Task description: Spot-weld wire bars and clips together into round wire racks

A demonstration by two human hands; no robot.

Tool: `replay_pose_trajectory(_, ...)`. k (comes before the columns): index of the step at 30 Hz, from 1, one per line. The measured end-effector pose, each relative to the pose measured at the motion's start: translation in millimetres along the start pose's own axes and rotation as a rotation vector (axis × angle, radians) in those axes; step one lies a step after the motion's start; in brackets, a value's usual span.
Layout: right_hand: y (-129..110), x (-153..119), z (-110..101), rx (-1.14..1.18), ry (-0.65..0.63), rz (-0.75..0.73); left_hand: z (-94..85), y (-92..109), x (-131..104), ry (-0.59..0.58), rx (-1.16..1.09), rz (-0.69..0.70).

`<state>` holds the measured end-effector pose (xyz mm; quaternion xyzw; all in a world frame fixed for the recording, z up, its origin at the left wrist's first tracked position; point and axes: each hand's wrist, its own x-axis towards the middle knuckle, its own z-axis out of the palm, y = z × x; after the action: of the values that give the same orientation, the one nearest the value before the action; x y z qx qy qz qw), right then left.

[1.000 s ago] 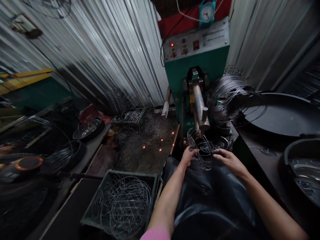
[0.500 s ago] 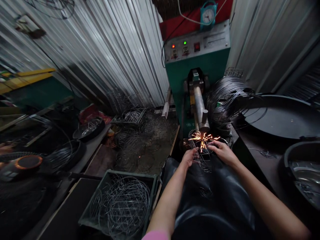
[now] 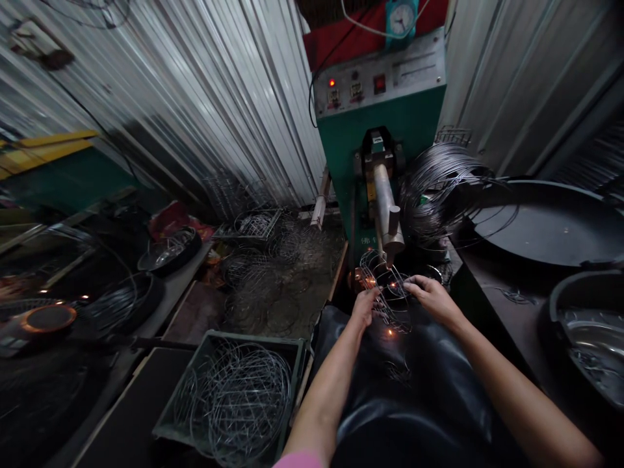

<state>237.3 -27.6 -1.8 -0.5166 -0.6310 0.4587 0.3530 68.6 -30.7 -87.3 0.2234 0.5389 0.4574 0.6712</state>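
My left hand (image 3: 364, 308) is closed on the near left side of a round wire frame (image 3: 389, 305), tilted below the tip of the spot welder (image 3: 390, 237). On the right, my right hand (image 3: 429, 296) pinches something thin at the frame's right side, perhaps a short wire; it is too small to make out. A few glowing specks lie around the frame. The welder's electrode tip (image 3: 389, 263) sits just above the wires. Beneath my hands a black apron (image 3: 409, 403) covers my lap.
A green crate (image 3: 163, 416) of wire rings stands at lower left. Right of the welder hang a wire coil (image 3: 439, 188) and a wide black pan (image 3: 536, 224). A black tub (image 3: 560, 325) holds metal pieces. More wire frames (image 3: 258, 279) lie on the floor behind.
The burst of sparks at the electrode has died down to a few glowing specks. The green light on the welder panel has gone out. The wire frame has tilted and dropped slightly from the tip.
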Motion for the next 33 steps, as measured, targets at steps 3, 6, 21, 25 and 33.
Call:
replay_pose_trajectory(3, -4.4, -0.6, 0.9, -0.003, 0.001, -0.013, 2.4, -1.4, 1.7, 0.003, -0.017, 0.002)
replay_pose_trajectory(6, -7.0, 2.4, 1.9, -0.038, 0.031, -0.016, 4.3, -0.4, 4.2, 0.010, -0.009, -0.036)
replay_pose_trajectory(21, 21.4, -42.7, 2.2, 0.126, -0.128, 0.121, -36.2, -3.9, -4.6, -0.087, 1.261, 0.963)
replay_pose_trajectory(25, 13.6, -44.5, 6.6, 0.054, -0.006, 0.055, -27.0, -13.3, 7.8, -0.078, 1.198, 1.013)
replay_pose_trajectory(33, 0.6, -25.7, 5.9, -0.017, 0.067, -0.024, -23.2, -16.2, 14.3, -0.011, 1.087, 0.982)
